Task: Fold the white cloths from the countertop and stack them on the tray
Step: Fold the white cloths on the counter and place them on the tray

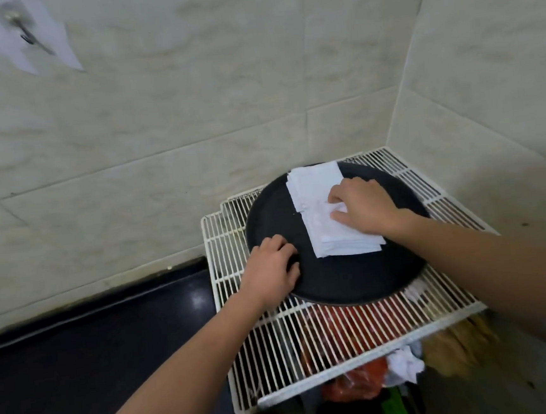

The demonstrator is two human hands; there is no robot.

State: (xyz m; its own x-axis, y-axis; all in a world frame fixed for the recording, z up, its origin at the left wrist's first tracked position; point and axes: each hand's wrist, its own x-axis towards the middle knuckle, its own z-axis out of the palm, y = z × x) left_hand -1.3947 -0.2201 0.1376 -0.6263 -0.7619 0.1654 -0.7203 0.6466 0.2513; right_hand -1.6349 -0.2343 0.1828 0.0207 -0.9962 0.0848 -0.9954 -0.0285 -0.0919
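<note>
Peering through the white wire rack [278,355], you can make out only red shapes [341,328] broken up by its bars; what they are is unclear. At its near edge a crumpled white wad [404,365] and something green [394,406] show, blurred. Your sleeves are cut off by the frame's lower corners, and the hook [23,30] on the tiled wall is smeared. The round black tray [337,277] sits on the rack in the wall corner, beside the dark tabletop [80,355]. It holds the white cloths [313,196], folded and stacked in an overlapping row from its far rim towards its middle. Your right grip [361,207] lies on that stack, and the top cloth bunches between its thumb and bent fingers, so it is pinching the cloth. Your left grip [270,269] is released, resting on top of the tray's left rim with its fingers loosely bent.
</note>
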